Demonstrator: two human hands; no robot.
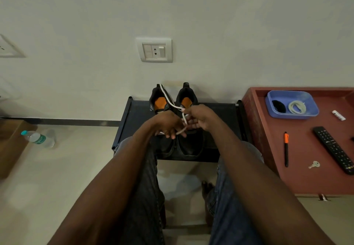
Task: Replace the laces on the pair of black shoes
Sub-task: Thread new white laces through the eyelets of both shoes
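Two black shoes with orange insoles stand side by side on a low black stand [226, 114], toes toward me: the left shoe [160, 101] and the right shoe [191, 145]. A white lace [168, 99] runs from the left shoe's heel across to my hands. My right hand [201, 117] pinches the lace above the right shoe's eyelets. My left hand [168, 123] holds the lace's lower end, fingers curled. My hands hide the eyelets.
A red-brown table [306, 168] at the right holds a blue tray [272, 99] with a coiled white lace [297, 107] and a black bundle, a pen [286, 149], a remote [335, 149] and a key [314, 164]. A water bottle [37, 138] lies on the floor at left.
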